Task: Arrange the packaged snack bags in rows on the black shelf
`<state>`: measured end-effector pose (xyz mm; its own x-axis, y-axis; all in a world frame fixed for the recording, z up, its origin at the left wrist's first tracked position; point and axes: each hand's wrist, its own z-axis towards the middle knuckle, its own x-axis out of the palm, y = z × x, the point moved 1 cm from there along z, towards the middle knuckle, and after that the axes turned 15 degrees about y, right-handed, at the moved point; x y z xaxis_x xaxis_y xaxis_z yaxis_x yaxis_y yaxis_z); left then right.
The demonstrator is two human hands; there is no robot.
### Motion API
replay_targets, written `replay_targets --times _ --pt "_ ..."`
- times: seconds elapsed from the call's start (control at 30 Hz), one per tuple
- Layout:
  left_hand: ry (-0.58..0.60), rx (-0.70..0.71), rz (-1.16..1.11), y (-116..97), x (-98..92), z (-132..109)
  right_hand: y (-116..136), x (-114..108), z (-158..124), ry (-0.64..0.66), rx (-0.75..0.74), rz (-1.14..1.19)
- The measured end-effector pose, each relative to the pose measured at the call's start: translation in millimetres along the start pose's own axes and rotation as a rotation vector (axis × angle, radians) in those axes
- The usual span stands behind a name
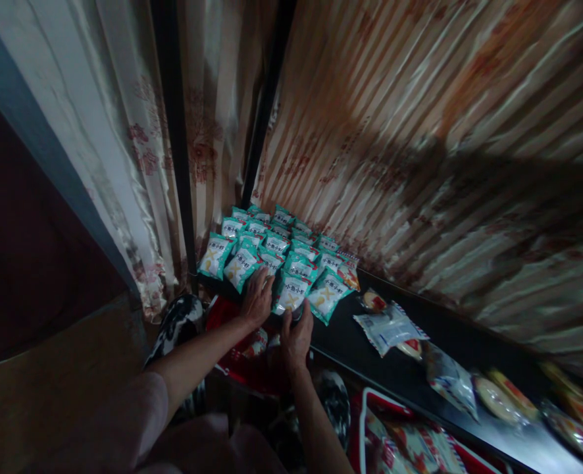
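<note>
Rows of small teal-and-white snack bags (291, 293) stand close together at the left end of a black shelf. My left hand (258, 299) rests its outstretched fingers against the lower part of a front snack bag (270, 260). Just below the front middle bag is my right hand (297, 334), thumb and fingers apart at its bottom edge. Neither hand appears wrapped around a bag. To the right of my right hand, another teal bag (329, 294) leans back against the row behind it.
Loose packaged snacks (390, 326) lie along the black shelf (338, 342) to the right. Below it are a red basket (222, 322) between my legs and a white-rimmed red basket (363, 421) holding packets. Pleated curtains (370, 131) and dark posts (176, 131) stand behind.
</note>
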<state>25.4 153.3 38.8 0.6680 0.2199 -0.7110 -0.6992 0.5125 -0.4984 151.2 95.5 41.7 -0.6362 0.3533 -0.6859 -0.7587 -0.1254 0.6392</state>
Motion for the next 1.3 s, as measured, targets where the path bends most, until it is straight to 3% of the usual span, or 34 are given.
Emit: replay_targets --times 0.4,0.57,0.7,1.3 --pt "0.038 0.058 0.099 -9 -16.8 -9 3 -1 2 0.012 0.007 0.008" --pt "-0.030 -0.020 0.145 -1 -29.1 1 2 0 3 -0.016 -0.037 0.007" --pt "-0.042 0.008 0.146 5 -37.3 8 0 2 3 -0.034 -0.058 -0.002" --pt "0.040 0.092 0.107 17 -40.0 1 2 4 6 0.014 0.004 0.022"
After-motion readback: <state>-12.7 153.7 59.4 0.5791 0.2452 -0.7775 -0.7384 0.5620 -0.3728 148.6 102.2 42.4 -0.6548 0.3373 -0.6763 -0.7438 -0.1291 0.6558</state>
